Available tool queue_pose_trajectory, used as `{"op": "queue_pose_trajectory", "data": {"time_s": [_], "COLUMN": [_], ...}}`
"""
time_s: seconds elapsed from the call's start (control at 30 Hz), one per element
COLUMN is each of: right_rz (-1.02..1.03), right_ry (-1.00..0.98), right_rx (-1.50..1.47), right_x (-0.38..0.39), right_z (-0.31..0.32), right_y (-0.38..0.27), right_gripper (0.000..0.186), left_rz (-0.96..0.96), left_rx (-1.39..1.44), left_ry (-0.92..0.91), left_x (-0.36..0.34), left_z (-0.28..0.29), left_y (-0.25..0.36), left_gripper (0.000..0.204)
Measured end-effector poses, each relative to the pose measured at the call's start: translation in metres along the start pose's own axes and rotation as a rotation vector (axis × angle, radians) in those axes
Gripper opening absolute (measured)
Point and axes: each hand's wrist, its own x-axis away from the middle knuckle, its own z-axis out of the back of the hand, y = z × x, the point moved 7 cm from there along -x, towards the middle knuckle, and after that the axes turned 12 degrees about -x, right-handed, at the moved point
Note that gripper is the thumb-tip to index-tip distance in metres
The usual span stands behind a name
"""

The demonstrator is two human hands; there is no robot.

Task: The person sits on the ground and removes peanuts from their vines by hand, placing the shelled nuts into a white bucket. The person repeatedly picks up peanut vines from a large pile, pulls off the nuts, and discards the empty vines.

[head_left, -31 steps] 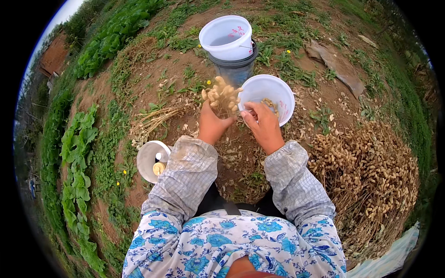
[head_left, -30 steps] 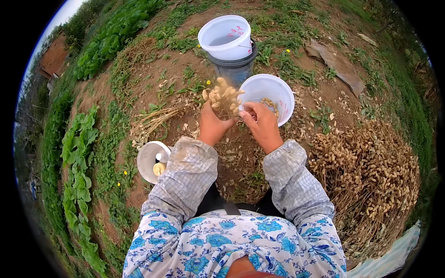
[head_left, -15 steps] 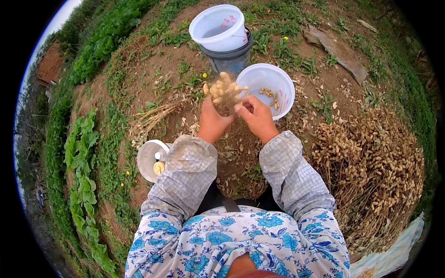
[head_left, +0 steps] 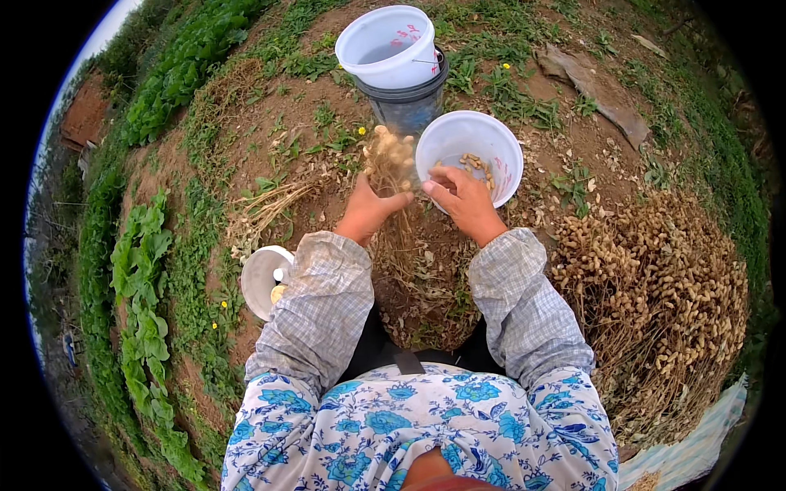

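Observation:
My left hand grips a bunch of dried peanut plant, pale pods uppermost and brown stems hanging below, partly blurred. My right hand has curled fingers at the near left rim of a white bucket, close beside the bunch; whatever those fingertips hold is hidden. Several loose peanuts lie inside that bucket.
Behind, a white bucket sits in a dark bucket. A large pile of peanut plants lies right. Left are a small white container, dry stalks and leafy rows. Flattened sacking lies farther back.
Over the last second both hands have shifted slightly, the right one rightward away from the bunch. The bunch's stems now hang visibly between my forearms, and the buckets appear higher in view.

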Motion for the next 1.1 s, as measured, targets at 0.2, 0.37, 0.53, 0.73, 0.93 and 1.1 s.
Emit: {"op": "queue_pose_trajectory", "data": {"time_s": [0.2, 0.37, 0.53, 0.73, 0.93, 1.1], "right_rz": [-0.103, 0.113, 0.157, -0.48, -0.476, -0.06], "right_ry": [-0.083, -0.106, -0.164, -0.498, 0.22, 0.137], "right_rx": [-0.006, 0.543, 0.521, -0.522, -0.575, -0.078], "right_x": [0.009, 0.013, 0.014, 0.038, -0.001, -0.002], "right_z": [-0.028, -0.024, -0.01, -0.034, 0.04, 0.035], "right_y": [-0.013, -0.04, -0.047, -0.038, 0.027, 0.019], "right_gripper": [0.034, 0.022, 0.024, 0.03, 0.031, 0.031], "left_rz": [-0.078, -0.095, -0.238, -0.087, -0.123, -0.163], "left_rx": [-0.091, -0.252, -0.197, -0.229, -0.191, -0.2], "left_ry": [0.019, -0.01, -0.046, 0.025, -0.02, -0.049], "left_x": [0.014, 0.015, 0.002, 0.004, 0.02, 0.015], "left_z": [-0.007, -0.006, -0.012, 0.002, -0.001, -0.009], "left_y": [0.027, 0.029, 0.016, 0.016, 0.04, 0.029], "left_gripper": [0.081, 0.081, 0.085, 0.081, 0.082, 0.079]}}
